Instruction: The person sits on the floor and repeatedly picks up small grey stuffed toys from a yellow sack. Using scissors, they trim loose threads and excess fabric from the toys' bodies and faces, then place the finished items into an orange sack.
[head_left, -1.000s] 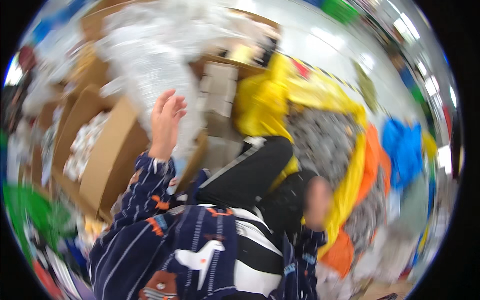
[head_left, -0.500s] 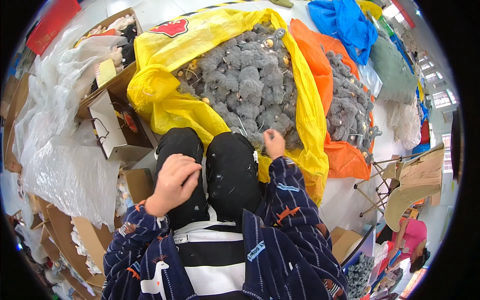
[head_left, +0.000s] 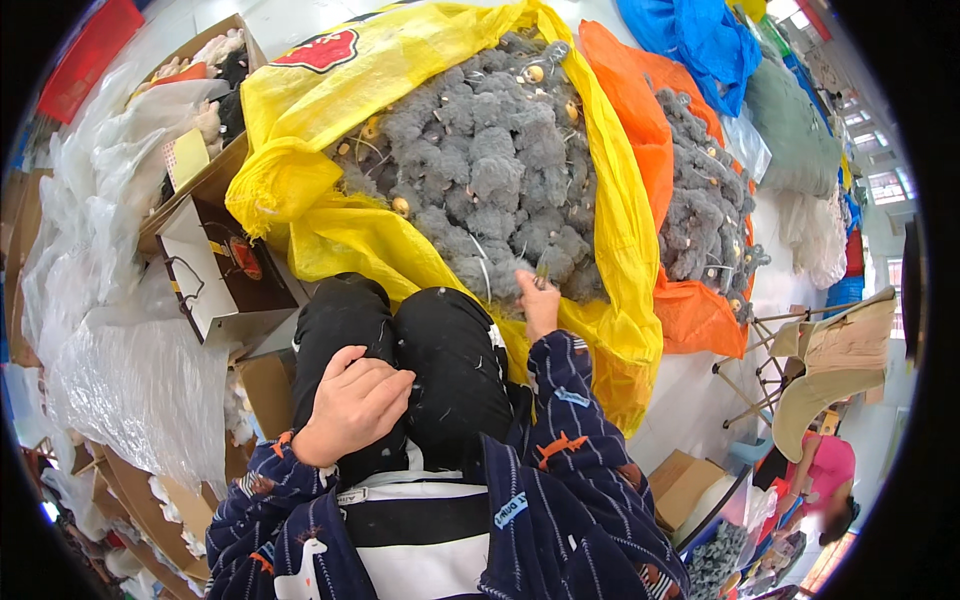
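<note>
Fuzzy matt grey pieces (head_left: 495, 160); glossy yellow sack (head_left: 628, 215), probably plastic.

Left hand (head_left: 353, 408): positioned palm down over the thighs (head_left: 440, 365), fingers loosely bent and slightly apart; left forearm (head_left: 285, 480) angled inward. Right hand (head_left: 541, 308): extended forward beside the right knee (head_left: 445, 310), fingers curled; exact grip too small to discern from here. Right forearm (head_left: 565, 395) directed forward, elbow bent. Both thighs lie side by side.

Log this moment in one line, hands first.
left hand: over black-trousered legs; right hand: at near edge of grey fluffy pieces; pieces: in open yellow sack; orange sack: beside it
</note>
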